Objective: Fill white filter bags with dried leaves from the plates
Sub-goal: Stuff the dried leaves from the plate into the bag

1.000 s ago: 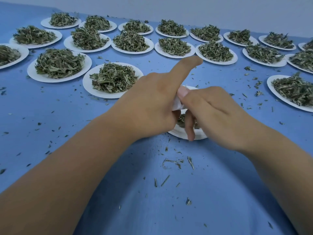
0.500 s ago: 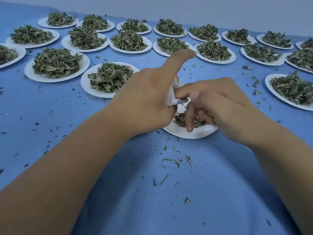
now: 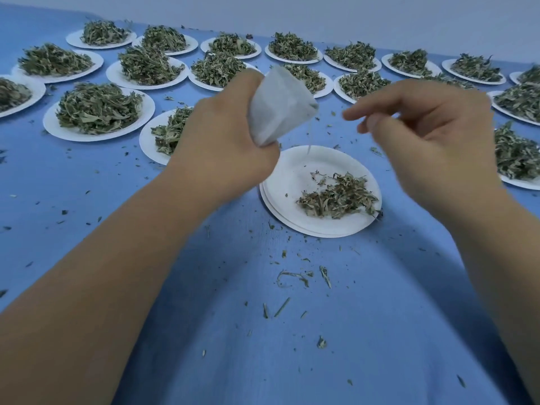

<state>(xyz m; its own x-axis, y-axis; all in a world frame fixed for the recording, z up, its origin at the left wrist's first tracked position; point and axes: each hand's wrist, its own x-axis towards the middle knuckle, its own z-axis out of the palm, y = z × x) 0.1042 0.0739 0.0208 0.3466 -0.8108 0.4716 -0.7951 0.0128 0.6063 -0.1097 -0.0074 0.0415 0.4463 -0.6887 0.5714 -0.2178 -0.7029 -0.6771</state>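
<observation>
My left hand (image 3: 225, 147) grips a white filter bag (image 3: 277, 109) by its lower end and holds it up, tilted, above the near white plate (image 3: 289, 176). A thin string hangs loose from the bag's right corner. A small heap of dried leaves (image 3: 336, 197) lies on the right half of that plate. My right hand (image 3: 429, 135) hovers to the right of the bag, apart from it, blurred, with fingers loosely curled and nothing visible in them.
Several white plates heaped with dried leaves (image 3: 98, 111) stand in rows across the far half of the blue cloth (image 3: 292, 346) and along the right edge. Loose leaf bits (image 3: 295, 277) are scattered in front of the near plate. A pale wall (image 3: 292, 13) closes the back.
Both hands worked together at the bag just over the plate. Now my left hand has lifted the bag up, and my right hand has let go and moved off to the right.
</observation>
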